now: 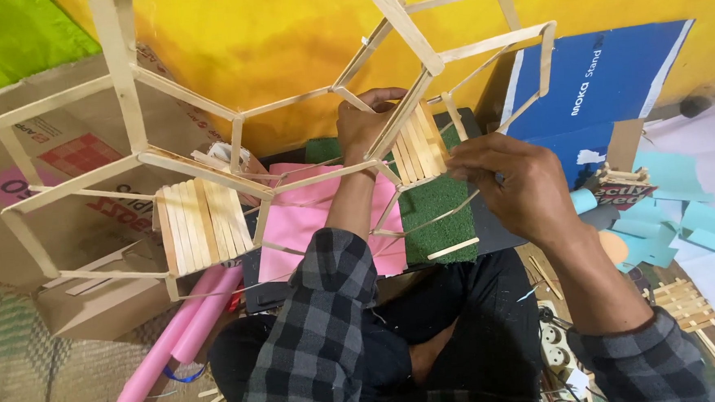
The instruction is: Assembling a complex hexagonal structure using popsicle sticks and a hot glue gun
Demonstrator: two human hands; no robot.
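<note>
Wooden-stick frame (208, 143) of flat sticks, held up over the lap, before a yellow wall (283, 33). Left hand (363, 127) closed round a strut beside a slatted seat (416, 147); right hand (511, 181) pinching a thin stick at that seat's edge. Head view only: woven mat below, green turf and pink sheet (301, 220) partly hidden behind the arm. Frame's top cut off. Blue box (612, 81) right, brown printed carton (69, 151) left, pink tubes (177, 333) lower left

We see two pink foam tubes (177, 337) on the floor, a blue cardboard box (612, 81) against the yellow wall (283, 33).
</note>
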